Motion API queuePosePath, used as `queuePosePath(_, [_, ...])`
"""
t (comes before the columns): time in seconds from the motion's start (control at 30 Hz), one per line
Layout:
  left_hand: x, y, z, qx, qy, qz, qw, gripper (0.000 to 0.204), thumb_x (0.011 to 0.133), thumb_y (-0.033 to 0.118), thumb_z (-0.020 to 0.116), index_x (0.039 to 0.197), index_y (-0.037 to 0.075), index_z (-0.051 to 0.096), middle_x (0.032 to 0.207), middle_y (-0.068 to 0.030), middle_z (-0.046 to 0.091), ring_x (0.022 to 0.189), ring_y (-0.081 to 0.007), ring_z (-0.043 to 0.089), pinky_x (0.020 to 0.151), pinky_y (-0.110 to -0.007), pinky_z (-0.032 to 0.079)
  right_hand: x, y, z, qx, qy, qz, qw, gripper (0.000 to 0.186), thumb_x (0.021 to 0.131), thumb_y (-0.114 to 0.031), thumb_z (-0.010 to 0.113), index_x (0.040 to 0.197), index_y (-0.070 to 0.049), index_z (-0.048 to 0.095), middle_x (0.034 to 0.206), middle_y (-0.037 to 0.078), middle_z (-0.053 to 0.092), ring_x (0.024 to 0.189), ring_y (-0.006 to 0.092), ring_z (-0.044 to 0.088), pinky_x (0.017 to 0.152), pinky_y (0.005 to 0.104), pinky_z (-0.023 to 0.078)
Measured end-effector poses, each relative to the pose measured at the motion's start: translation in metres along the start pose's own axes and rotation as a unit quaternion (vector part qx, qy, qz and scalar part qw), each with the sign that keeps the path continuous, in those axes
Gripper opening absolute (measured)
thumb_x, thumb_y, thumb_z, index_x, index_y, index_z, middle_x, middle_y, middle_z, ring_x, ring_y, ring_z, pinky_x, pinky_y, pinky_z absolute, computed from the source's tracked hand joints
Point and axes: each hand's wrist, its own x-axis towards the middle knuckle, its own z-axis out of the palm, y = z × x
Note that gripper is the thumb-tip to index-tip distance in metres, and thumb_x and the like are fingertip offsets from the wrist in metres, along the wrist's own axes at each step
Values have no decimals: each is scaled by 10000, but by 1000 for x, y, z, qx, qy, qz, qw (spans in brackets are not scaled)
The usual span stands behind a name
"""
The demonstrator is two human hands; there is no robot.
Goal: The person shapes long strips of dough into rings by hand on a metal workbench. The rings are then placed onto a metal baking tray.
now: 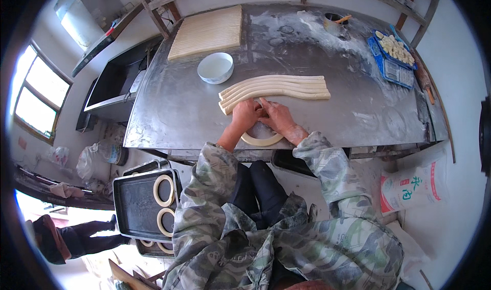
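Observation:
Both my hands meet at the far side of a pale dough ring [262, 140] that lies on the metal table. My left hand [246, 115] has its fingers closed on the dough. From the other side my right hand [277, 118] pinches the same spot, its fingers against the left ones. The pinched part of the ring is mostly hidden under the fingers. Just beyond my hands lie several long dough ropes [279, 87] side by side. A white bowl [215, 69] stands past their left end.
A sheet of dough strips [207, 33] covers the far left of the metal table [174, 106]. Toward the far right are a pot [335, 26], a blue scale [398, 71] with dough pieces and a rolling pin [422, 77]. Black trays [134, 203] hold dough rings. Another person's legs [87, 237] show lower left.

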Motion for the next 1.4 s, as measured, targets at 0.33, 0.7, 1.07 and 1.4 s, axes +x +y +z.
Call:
queuePosePath(0.33, [5, -20, 17, -15, 27, 10, 999, 161, 815, 239, 707, 866, 95, 758, 832, -179, 693, 772, -395, 673, 687, -498, 532, 9, 0, 1, 28, -8, -27, 999, 497, 818, -131, 727, 1293, -67, 595, 985, 176, 727, 900, 373, 697, 787, 476, 553])
queuePosePath(0.7, [-11, 4, 10, -59, 68, 41, 995, 149, 766, 143, 748, 900, 81, 731, 888, -170, 664, 877, -388, 650, 763, -484, 533, 4, 7, -4, 66, -7, -36, 997, 559, 823, 2, 585, 1374, -83, 549, 1053, 232, 696, 967, 431, 661, 845, 519, 531])
queuePosePath(1.07, [-24, 5, 17, 18, 92, 63, 994, 200, 766, 59, 685, 957, 30, 637, 1022, -192, 606, 987, -402, 594, 830, -477, 530, -10, -6, -11, 51, -27, -29, 998, 613, 827, 8, 570, 1430, 24, 462, 1377, 256, 558, 1290, 415, 523, 1093, 452, 439])
queuePosePath(1.4, [-22, -1, 20, 15, 99, 46, 994, 110, 779, 59, 668, 877, 13, 647, 1008, -205, 609, 976, -408, 596, 827, -487, 525, -25, -18, -8, -54, -46, -72, 995, 573, 859, -80, 594, 1398, 60, 457, 1451, 258, 478, 1352, 404, 451, 1130, 494, 361])
